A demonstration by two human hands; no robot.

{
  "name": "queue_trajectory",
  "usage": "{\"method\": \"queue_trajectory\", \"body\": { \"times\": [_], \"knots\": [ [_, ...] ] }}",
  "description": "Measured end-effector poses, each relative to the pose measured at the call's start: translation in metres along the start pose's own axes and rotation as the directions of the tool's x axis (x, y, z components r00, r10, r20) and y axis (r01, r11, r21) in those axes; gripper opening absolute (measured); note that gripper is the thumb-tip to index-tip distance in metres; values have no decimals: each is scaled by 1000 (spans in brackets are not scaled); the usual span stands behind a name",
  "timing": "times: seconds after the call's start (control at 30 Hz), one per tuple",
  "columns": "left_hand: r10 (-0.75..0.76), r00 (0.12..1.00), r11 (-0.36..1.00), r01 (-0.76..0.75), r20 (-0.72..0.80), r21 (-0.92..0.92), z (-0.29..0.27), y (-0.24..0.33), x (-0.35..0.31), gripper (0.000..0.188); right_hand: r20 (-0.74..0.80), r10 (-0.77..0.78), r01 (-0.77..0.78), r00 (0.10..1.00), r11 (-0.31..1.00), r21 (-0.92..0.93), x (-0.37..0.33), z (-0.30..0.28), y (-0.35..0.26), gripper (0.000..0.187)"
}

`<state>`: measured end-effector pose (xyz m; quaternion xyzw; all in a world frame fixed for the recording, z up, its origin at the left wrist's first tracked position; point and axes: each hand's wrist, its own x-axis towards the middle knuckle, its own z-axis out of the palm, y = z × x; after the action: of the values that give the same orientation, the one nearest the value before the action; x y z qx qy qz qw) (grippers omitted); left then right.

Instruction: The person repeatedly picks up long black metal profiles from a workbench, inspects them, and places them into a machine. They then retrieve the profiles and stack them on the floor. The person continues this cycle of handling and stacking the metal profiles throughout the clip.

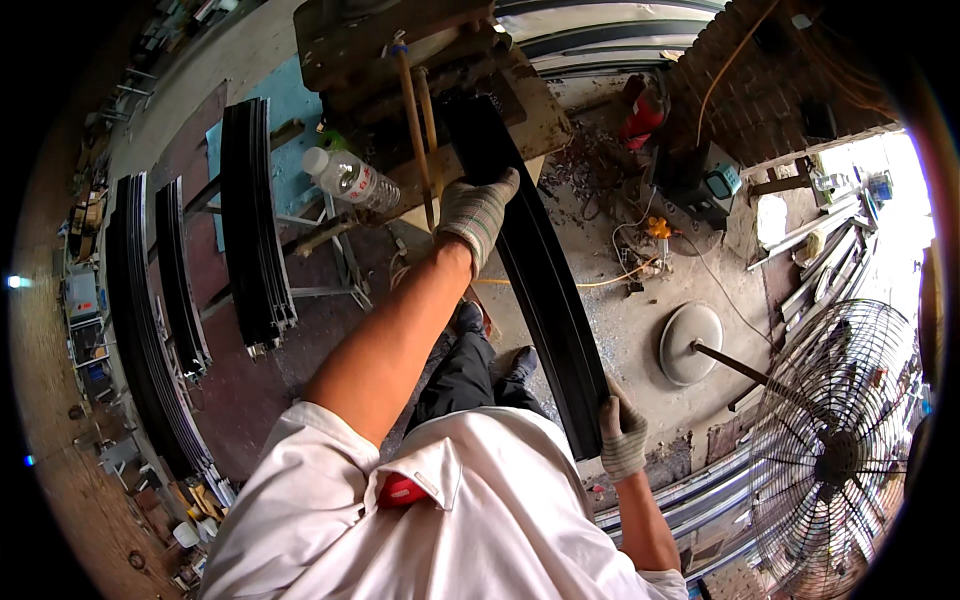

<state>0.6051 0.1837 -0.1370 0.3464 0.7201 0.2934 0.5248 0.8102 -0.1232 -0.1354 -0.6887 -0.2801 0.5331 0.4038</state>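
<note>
Between the person's two gloved hands, a long black profile (550, 300) slants from upper left to lower right. The left hand (478, 212) is closed on its left edge, toward the far end, with the thumb over the top; the right hand (622, 438) grips the opposite edge beside the near end, its fingers partly hidden. Beyond the left hand, the far end overlaps a worn bench (545, 122), though whether they touch I cannot tell
</note>
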Motion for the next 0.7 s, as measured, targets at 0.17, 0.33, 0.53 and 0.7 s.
{"method": "queue_trajectory", "body": {
  "times": [0.17, 0.33, 0.53, 0.7],
  "knots": [
    [20, 999, 999, -21, -31, -41, 3, 5, -12, 65, -4, 72, -72, 997, 997, 21, -1, 0, -6, 35],
    [6, 999, 999, -5, -36, 42, 1, 2, -6, 70, -18, 39, -40, 999, 998, -44, 1, 1, -7, 35],
    [46, 999, 999, -46, -19, 6, 1, 6, -13, 66, -15, 49, -49, 999, 999, 8, 2, 0, -2, 35],
    [35, 999, 999, -35, -19, 16, 1, 7, -14, 65, -30, 48, -48, 998, 999, -6, 3, 0, 0, 34]
  ]
}}
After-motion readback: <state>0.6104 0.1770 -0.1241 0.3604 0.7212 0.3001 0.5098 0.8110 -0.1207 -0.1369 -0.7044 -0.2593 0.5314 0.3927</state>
